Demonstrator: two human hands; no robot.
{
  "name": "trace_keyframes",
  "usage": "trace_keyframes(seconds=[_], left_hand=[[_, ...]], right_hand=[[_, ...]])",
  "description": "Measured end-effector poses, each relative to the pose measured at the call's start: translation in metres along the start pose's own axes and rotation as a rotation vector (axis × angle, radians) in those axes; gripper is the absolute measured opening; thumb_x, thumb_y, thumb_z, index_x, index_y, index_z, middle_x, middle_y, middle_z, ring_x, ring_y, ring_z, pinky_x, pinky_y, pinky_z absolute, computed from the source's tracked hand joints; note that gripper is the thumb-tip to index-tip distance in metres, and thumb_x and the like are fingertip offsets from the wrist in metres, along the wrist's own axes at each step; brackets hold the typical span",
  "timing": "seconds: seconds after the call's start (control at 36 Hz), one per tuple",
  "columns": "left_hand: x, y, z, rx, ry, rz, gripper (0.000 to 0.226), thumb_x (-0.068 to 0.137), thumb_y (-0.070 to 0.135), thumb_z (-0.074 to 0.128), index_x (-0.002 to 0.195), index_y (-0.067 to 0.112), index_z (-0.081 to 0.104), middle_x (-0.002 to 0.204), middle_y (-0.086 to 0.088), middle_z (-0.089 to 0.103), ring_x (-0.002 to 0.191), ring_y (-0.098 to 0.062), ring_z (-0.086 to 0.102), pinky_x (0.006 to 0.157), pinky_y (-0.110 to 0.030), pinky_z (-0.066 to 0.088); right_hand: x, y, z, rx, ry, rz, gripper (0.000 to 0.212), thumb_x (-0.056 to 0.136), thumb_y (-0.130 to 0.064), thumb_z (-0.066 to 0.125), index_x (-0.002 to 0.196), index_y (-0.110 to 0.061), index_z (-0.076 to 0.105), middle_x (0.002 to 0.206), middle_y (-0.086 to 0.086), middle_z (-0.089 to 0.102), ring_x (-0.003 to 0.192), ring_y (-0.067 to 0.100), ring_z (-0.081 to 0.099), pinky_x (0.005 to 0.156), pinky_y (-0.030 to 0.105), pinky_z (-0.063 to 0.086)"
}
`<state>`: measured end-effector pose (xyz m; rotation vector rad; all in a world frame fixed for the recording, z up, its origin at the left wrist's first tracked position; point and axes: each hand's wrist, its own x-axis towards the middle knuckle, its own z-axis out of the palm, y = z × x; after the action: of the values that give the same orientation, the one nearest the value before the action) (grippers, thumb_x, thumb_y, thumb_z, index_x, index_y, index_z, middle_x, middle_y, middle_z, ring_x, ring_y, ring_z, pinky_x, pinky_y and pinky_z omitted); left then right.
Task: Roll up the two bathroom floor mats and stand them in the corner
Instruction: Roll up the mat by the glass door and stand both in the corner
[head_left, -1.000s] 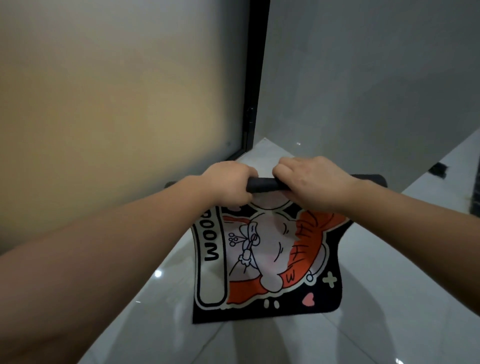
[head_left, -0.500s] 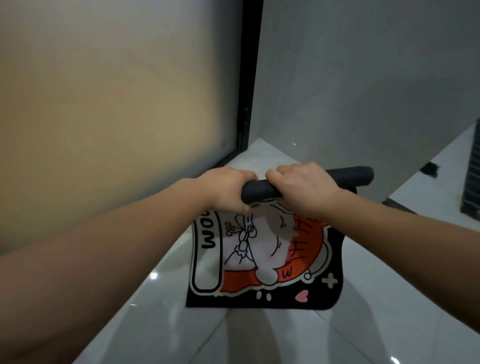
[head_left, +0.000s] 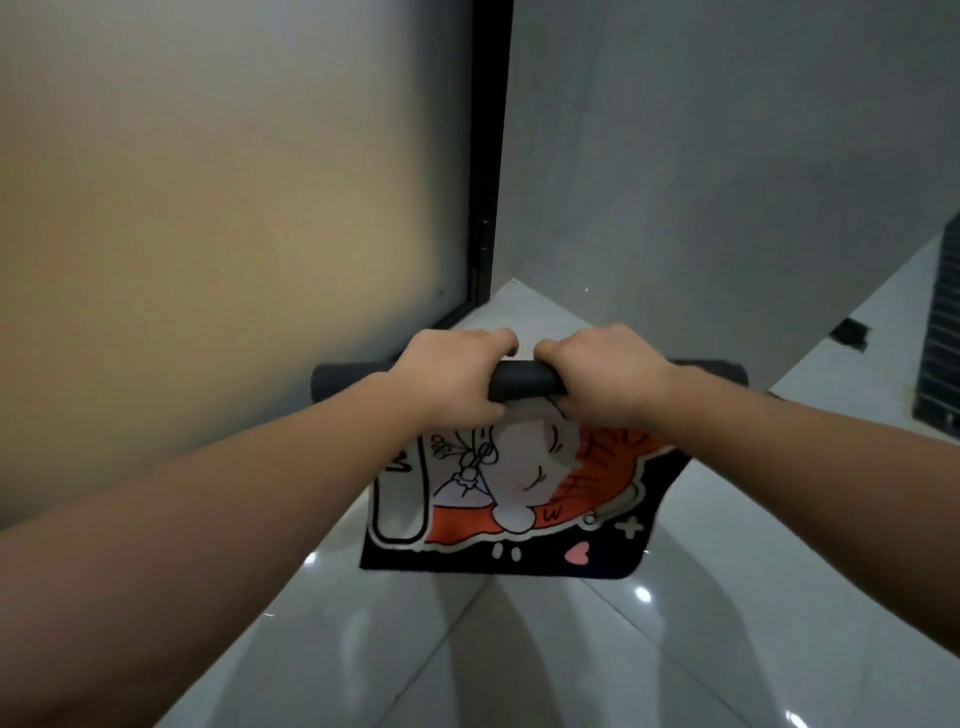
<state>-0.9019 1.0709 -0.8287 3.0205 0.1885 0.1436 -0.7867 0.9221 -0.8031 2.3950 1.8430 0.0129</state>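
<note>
A black floor mat (head_left: 524, 509) with a white-and-orange cartoon print hangs in the air above the glossy floor. Its upper part is wound into a dark roll (head_left: 524, 382) that runs left to right. My left hand (head_left: 449, 376) and my right hand (head_left: 605, 376) grip the roll side by side near its middle, fingers curled over the top. The loose printed end dangles below, its lower edge close to the tiles. Only one mat is in sight.
A frosted glass panel (head_left: 208, 234) with a black frame (head_left: 491, 182) stands on the left. It meets a grey wall (head_left: 727, 156) at a corner straight ahead. White glossy floor tiles (head_left: 467, 649) lie below. A dark slatted object (head_left: 940, 338) is at the right edge.
The roll has grown thicker and the hanging printed part shorter, with less of the lettering showing. Both hands have kept their grip and shifted slightly with the roll.
</note>
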Motion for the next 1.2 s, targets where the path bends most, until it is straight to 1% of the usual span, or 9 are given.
trace_keyframes(seconds=[0.17, 0.31, 0.42, 0.64, 0.72, 0.81, 1.03, 1.11, 1.2], left_hand=[[-0.005, -0.01, -0.002, -0.236, -0.227, -0.139, 0.025, 0.07, 0.031, 0.063, 0.094, 0.03, 0.054, 0.075, 0.008, 0.056, 0.075, -0.019, 0.058, 0.055, -0.028, 0.037], [-0.014, -0.003, 0.008, 0.115, 0.08, -0.041, 0.021, 0.077, 0.027, 0.058, 0.095, 0.021, 0.049, 0.085, 0.0, 0.059, 0.078, -0.025, 0.058, 0.057, -0.032, 0.032], [-0.012, 0.001, 0.007, 0.224, 0.211, 0.036, 0.026, 0.076, 0.03, 0.062, 0.096, 0.019, 0.049, 0.091, -0.002, 0.059, 0.082, -0.025, 0.057, 0.061, -0.033, 0.03], [-0.001, -0.003, 0.004, -0.055, -0.047, -0.073, 0.066, 0.062, 0.046, 0.066, 0.121, 0.026, 0.043, 0.106, 0.004, 0.059, 0.092, -0.023, 0.058, 0.068, -0.031, 0.038], [-0.001, -0.005, 0.002, -0.227, -0.215, -0.141, 0.043, 0.066, 0.037, 0.066, 0.104, 0.032, 0.049, 0.08, 0.013, 0.056, 0.08, -0.019, 0.058, 0.056, -0.026, 0.035], [-0.004, -0.004, 0.006, -0.114, -0.135, -0.125, 0.019, 0.071, 0.03, 0.061, 0.084, 0.03, 0.046, 0.066, 0.009, 0.047, 0.076, -0.023, 0.057, 0.05, -0.028, 0.029], [-0.011, -0.005, 0.009, 0.232, 0.192, 0.024, 0.027, 0.074, 0.029, 0.064, 0.092, 0.021, 0.046, 0.085, 0.0, 0.059, 0.074, -0.025, 0.057, 0.057, -0.032, 0.029], [-0.011, -0.005, 0.012, 0.22, 0.191, 0.015, 0.034, 0.071, 0.039, 0.064, 0.096, 0.023, 0.047, 0.088, 0.001, 0.059, 0.077, -0.023, 0.057, 0.059, -0.032, 0.03], [-0.009, -0.008, 0.01, 0.032, 0.089, -0.037, 0.049, 0.068, 0.05, 0.06, 0.108, 0.026, 0.045, 0.102, 0.002, 0.06, 0.091, -0.023, 0.058, 0.068, -0.034, 0.041]], right_hand=[[-0.002, -0.008, 0.005, -0.209, 0.218, -0.13, 0.018, 0.081, -0.028, 0.053, 0.095, -0.017, 0.048, 0.079, 0.003, 0.054, 0.063, 0.022, 0.048, 0.053, 0.033, 0.028], [0.008, -0.003, -0.008, 0.153, -0.146, 0.013, 0.034, 0.069, -0.051, 0.061, 0.095, -0.03, 0.053, 0.077, -0.007, 0.056, 0.071, 0.017, 0.056, 0.053, 0.028, 0.034], [0.012, 0.008, -0.012, 0.398, -0.357, 0.111, 0.033, 0.067, -0.04, 0.071, 0.095, -0.028, 0.057, 0.081, -0.004, 0.062, 0.071, 0.011, 0.058, 0.057, 0.027, 0.044], [0.001, 0.002, 0.003, -0.103, 0.076, -0.08, 0.015, 0.079, -0.025, 0.055, 0.092, -0.022, 0.048, 0.076, -0.002, 0.056, 0.068, 0.024, 0.056, 0.052, 0.031, 0.025], [0.0, 0.0, 0.002, -0.213, 0.206, -0.162, 0.016, 0.079, -0.022, 0.055, 0.094, -0.018, 0.049, 0.078, 0.002, 0.057, 0.061, 0.021, 0.047, 0.05, 0.031, 0.022], [0.002, -0.002, 0.003, -0.169, 0.149, -0.132, 0.023, 0.08, -0.032, 0.055, 0.099, -0.02, 0.049, 0.084, 0.002, 0.057, 0.067, 0.021, 0.05, 0.054, 0.032, 0.031], [0.007, 0.015, -0.012, 0.47, -0.35, 0.13, 0.043, 0.071, -0.054, 0.066, 0.106, -0.031, 0.055, 0.09, -0.005, 0.062, 0.08, 0.013, 0.06, 0.069, 0.032, 0.05], [0.004, 0.014, -0.01, 0.492, -0.29, 0.125, 0.023, 0.074, -0.042, 0.066, 0.091, -0.031, 0.057, 0.078, -0.007, 0.06, 0.071, 0.011, 0.058, 0.057, 0.027, 0.043], [0.001, 0.011, -0.003, 0.146, -0.077, 0.007, 0.016, 0.078, -0.039, 0.059, 0.088, -0.029, 0.051, 0.071, -0.009, 0.055, 0.069, 0.019, 0.057, 0.049, 0.027, 0.027]])
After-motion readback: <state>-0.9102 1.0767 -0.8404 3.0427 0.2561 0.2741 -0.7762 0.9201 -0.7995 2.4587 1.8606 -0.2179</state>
